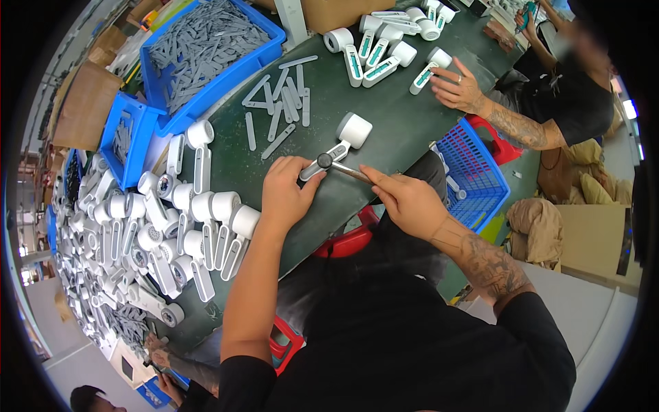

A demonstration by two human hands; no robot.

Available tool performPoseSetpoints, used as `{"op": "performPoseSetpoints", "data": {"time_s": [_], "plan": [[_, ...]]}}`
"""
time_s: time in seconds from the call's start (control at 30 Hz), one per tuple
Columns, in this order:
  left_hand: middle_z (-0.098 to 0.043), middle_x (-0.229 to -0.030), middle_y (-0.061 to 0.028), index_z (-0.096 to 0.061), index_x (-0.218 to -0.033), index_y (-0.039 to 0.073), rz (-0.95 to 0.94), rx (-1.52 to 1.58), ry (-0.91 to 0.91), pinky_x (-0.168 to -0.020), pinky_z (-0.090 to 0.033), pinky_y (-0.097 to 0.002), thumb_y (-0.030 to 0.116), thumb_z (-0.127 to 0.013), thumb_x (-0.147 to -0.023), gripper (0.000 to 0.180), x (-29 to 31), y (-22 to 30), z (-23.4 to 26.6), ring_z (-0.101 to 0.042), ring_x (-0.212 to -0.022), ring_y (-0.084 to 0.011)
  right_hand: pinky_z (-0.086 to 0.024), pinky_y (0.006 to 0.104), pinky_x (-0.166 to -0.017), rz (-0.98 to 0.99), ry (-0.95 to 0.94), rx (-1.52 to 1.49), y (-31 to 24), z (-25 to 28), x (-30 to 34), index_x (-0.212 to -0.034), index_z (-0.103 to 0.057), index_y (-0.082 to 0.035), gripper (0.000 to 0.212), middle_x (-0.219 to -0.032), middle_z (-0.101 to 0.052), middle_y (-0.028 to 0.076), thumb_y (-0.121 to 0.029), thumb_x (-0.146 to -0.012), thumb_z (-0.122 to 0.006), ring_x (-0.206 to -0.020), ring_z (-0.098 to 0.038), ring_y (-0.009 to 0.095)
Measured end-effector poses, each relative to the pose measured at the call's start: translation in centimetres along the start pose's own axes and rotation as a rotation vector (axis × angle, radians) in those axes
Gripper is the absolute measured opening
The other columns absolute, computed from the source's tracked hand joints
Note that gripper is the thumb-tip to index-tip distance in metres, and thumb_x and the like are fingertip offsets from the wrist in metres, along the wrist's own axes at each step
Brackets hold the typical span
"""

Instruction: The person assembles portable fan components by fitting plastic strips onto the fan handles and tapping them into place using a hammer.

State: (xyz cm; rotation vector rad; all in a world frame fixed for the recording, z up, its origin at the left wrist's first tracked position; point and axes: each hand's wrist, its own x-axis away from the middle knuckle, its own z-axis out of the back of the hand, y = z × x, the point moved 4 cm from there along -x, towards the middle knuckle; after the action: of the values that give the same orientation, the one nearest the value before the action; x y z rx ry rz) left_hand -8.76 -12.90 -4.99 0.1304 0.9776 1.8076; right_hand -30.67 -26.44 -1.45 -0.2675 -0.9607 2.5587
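A worker's left grip pins the handle of one white round-headed device to the green surface, while the right grip closes around the shaft of one hammer, its head above that handle; whether they touch cannot be told. Two blue bins, one large and one small, hold gray strips too numerous to count; more than a dozen loose strips lie nearby. One perforated blue basket contains some white parts. Uncounted white devices crowd the left side. Across the surface, one co-worker's hand reaches beside a green-striped device.
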Motion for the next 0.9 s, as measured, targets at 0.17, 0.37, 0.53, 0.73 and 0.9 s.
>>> {"op": "performPoseSetpoints", "data": {"time_s": [0.17,0.37,0.53,0.73,0.9], "plan": [[-0.071,-0.089,-0.0124,-0.073,-0.095,0.003,0.032,-0.010,-0.029,-0.077,-0.053,-0.0441,0.016,-0.089,-0.086,0.022,0.2,0.1,0.1,-0.066,-0.087,-0.0356,-0.058,0.0449,-0.077,-0.027,0.051,0.065,-0.7,0.5,0.1,-0.156,-0.063,-0.017,0.051,-0.090,-0.071,0.016,-0.010,-0.106,-0.066,-0.084,-0.071,0.037],[-0.074,-0.087,-0.0126,-0.069,-0.118,0.004,0.257,0.187,0.013,-0.076,-0.057,-0.0406,0.020,-0.092,-0.085,0.043,0.5,-1.1,-0.7,-0.074,-0.081,-0.0303,-0.059,0.0460,-0.075,0.188,0.193,-0.075,-2.4,0.2,-1.4,-0.157,-0.062,-0.019,0.050,-0.089,-0.072,0.015,-0.014,-0.107,-0.065,-0.081,-0.072,0.038],[-0.073,-0.084,-0.0123,-0.068,-0.131,0.007,0.325,0.219,0.089,-0.072,-0.057,-0.0393,0.020,-0.093,-0.084,0.055,0.5,-0.7,-0.7,-0.072,-0.074,-0.0268,-0.061,0.0418,-0.076,0.020,-0.144,0.094,-2.4,-2.2,-2.3,-0.155,-0.065,-0.021,0.047,-0.106,-0.078,0.022,-0.015,-0.108,-0.065,-0.080,-0.075,0.037],[-0.068,-0.090,-0.0128,-0.079,-0.111,0.004,0.169,-0.040,0.213,-0.064,-0.052,-0.0366,0.019,-0.085,-0.093,0.024,2.7,2.3,6.2,-0.066,-0.074,-0.0261,-0.060,0.0394,-0.088,-0.043,0.338,-0.135,2.4,5.8,-6.4,-0.143,-0.072,-0.008,0.049,-0.113,-0.078,0.025,-0.024,-0.098,-0.082,-0.096,-0.077,0.038],[-0.075,-0.103,-0.0058,-0.078,-0.124,0.001,0.459,-0.128,0.595,-0.066,-0.050,-0.0265,0.011,-0.078,-0.103,0.024,13.0,-4.0,21.0,-0.066,-0.084,-0.0101,-0.059,0.0392,-0.093,-0.089,0.602,0.266,15.0,13.3,-11.3,-0.132,-0.079,-0.007,0.042,-0.116,-0.078,0.023,-0.032,-0.098,-0.083,-0.105,-0.078,0.034]]}}
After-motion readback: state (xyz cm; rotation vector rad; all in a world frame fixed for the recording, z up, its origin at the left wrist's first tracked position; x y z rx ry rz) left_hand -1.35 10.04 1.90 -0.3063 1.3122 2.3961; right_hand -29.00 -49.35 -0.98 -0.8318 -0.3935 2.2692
